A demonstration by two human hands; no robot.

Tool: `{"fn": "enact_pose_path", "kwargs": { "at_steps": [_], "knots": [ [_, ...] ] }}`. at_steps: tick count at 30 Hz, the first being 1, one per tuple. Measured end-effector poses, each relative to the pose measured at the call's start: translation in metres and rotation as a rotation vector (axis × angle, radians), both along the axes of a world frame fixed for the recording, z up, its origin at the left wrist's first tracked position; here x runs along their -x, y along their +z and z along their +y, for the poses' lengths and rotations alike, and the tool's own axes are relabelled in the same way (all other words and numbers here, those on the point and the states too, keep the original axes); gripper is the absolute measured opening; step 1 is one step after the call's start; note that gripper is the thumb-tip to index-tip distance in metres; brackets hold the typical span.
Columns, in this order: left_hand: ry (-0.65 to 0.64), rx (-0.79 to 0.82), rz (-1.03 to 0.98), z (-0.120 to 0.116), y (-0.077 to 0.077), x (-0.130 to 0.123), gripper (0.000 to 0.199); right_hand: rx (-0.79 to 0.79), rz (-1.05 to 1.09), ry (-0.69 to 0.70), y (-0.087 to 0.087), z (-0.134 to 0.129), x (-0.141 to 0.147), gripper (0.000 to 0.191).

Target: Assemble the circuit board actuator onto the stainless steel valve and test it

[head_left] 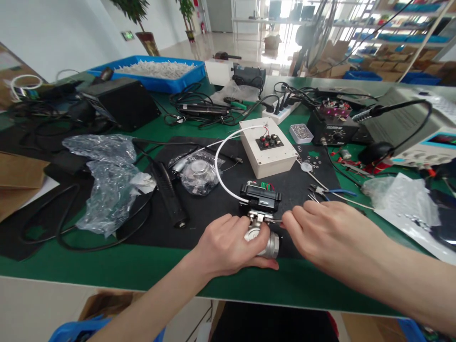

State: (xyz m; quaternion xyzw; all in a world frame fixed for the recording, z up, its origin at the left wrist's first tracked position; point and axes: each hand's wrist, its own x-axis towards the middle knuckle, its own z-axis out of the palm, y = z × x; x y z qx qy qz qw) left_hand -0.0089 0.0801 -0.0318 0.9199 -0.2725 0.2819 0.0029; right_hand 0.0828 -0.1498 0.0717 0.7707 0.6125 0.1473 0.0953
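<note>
My left hand (231, 242) is wrapped round a silver metal valve body (272, 245) near the table's front edge. Joined to the top of the valve by a metal bracket is a black housing (261, 197) with a green part showing inside. A white cable (218, 164) curves from the housing to a beige box (272, 164) with red and black terminals. My right hand (317, 232) is closed at the right of the bracket, gripping a thin metal tool (275, 220) whose far end reaches the bracket. Most of the tool is hidden in the fist.
Left of the hands lie a black handheld tool (169, 197), a bagged metal part (199, 173) and bubble wrap (110, 190). Blue-handled pliers (338, 192), a box of small parts (301, 133) and a plastic bag (409, 197) are at the right. Black cables cross the left side.
</note>
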Motion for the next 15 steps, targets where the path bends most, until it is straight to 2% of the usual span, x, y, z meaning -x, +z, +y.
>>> {"fn": "enact_pose_path", "kwargs": {
  "at_steps": [4, 11, 13, 15],
  "knots": [
    [-0.006, 0.017, 0.036, 0.003, -0.002, -0.001, 0.066, -0.074, 0.052, -0.005, -0.01, -0.007, -0.001, 0.02],
    [-0.016, 0.028, 0.03, 0.004, -0.002, -0.004, 0.068, -0.338, 0.179, -0.182, -0.068, -0.026, 0.006, 0.014],
    [-0.018, 0.002, 0.009, 0.003, -0.001, -0.004, 0.067, -0.388, 0.189, -0.221, -0.078, -0.027, 0.007, 0.018],
    [-0.023, -0.024, -0.027, 0.001, 0.001, -0.004, 0.065, -0.399, 0.183, -0.229, -0.081, -0.025, 0.006, 0.023]
  ]
}}
